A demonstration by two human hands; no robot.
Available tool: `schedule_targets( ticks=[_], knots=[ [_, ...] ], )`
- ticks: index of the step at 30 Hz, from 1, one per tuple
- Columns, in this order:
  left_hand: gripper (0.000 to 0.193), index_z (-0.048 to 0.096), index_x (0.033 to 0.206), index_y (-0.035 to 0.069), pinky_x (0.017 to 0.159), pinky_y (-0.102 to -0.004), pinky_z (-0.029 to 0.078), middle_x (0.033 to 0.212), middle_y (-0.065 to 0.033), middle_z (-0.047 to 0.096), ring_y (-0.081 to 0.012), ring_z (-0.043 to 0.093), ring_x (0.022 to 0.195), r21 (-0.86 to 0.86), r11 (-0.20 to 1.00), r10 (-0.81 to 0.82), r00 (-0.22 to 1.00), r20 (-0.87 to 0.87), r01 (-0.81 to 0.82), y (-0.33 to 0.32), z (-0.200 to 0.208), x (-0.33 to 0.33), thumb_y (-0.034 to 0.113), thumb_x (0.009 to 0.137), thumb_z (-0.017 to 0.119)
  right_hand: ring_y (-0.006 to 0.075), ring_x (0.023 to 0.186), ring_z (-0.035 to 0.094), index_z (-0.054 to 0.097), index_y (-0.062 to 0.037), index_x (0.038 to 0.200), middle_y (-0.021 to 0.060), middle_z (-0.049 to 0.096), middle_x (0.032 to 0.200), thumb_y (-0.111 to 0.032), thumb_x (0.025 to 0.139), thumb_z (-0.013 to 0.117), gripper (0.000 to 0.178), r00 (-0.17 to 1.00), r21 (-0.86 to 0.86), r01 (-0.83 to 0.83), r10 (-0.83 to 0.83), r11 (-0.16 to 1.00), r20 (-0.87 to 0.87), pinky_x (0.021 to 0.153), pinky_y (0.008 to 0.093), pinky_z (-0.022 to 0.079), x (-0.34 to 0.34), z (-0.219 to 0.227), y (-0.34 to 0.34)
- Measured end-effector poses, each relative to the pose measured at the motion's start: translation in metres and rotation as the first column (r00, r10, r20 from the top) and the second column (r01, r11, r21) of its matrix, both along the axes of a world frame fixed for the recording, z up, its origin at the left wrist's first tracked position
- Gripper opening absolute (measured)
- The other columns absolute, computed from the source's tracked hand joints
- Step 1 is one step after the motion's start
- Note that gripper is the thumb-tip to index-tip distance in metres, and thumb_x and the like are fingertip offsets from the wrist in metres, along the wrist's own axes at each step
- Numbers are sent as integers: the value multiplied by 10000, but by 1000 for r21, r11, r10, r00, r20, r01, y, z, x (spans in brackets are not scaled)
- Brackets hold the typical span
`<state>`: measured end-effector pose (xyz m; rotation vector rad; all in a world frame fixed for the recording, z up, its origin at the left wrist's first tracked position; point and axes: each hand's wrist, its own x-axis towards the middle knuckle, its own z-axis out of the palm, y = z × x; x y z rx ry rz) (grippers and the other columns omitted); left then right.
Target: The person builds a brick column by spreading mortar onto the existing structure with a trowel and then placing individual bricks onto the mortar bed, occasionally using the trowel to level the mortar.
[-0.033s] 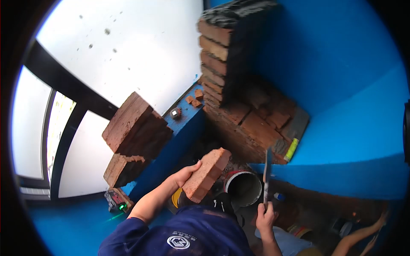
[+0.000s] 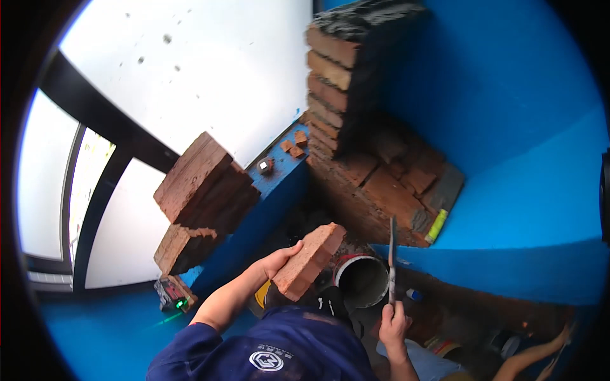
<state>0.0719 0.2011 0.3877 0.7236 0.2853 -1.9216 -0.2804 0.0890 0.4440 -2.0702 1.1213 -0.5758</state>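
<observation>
My left hand [image 2: 279, 260] grips a red brick [image 2: 308, 261] from its left side, the thumb along the upper edge. The brick is held tilted in front of my body. At the right, my right hand [image 2: 394, 325] is closed round the handle of a trowel [image 2: 392, 244], its thin blade pointing up and seen edge-on. Between the two hands stands a round bucket [image 2: 338, 273] with a dark, grey-coated inside. Beyond it rises a brick pier [image 2: 330, 89] with dark mortar on top. Lower bricks [image 2: 394, 190] lie at its foot.
Stacked bricks [image 2: 197, 178] stand on the blue ledge [image 2: 279, 168] at the left, near brick bits [image 2: 293, 148] and a tape measure [image 2: 265, 166]. A laser level [image 2: 171, 295] glows green. A yellow-green level [image 2: 436, 225] lies by the blue wall [image 2: 534, 190]. Another person's arm [image 2: 534, 362] shows lower right.
The view has shifted slightly, so the pier and stacked bricks sit a little further right. The trowel's blade has tipped a little to the left. Both hands keep their hold.
</observation>
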Motion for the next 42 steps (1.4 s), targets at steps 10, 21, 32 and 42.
schedule_targets(
  ticks=[10,21,32,42],
  knots=[
    [605,543,1266,77,821,-386,541,1115,-134,663,-252,672,936,-27,989,-146,971,-187,144,23,-55,13,575,923,515,227,515,541,516,-38,741,83,531,583,-424,1007,429,476,909,299,-382,415,874,-52,491,340,403,49,-15,-19],
    [584,598,1176,91,730,-341,561,999,-105,695,-211,692,837,-38,984,-176,965,-194,172,29,-61,31,603,907,518,59,443,352,467,-80,733,-19,397,563,-483,1004,408,490,900,278,-400,318,873,297,401,212,260,111,118,-67],
    [615,568,1264,91,797,-352,548,1095,-96,681,-210,685,898,-69,978,-202,978,-53,199,26,-43,52,593,912,522,482,741,580,541,-29,758,255,577,698,-363,972,499,399,814,213,-352,411,911,-411,579,523,433,93,28,-52],
    [733,384,1411,50,989,-349,456,1233,-77,577,-174,580,1122,-209,976,56,865,498,57,19,15,72,271,823,761,74,434,421,489,-80,669,-21,432,524,-410,1024,401,492,962,261,-189,232,947,-145,415,249,315,55,-37,-48]
  ],
)
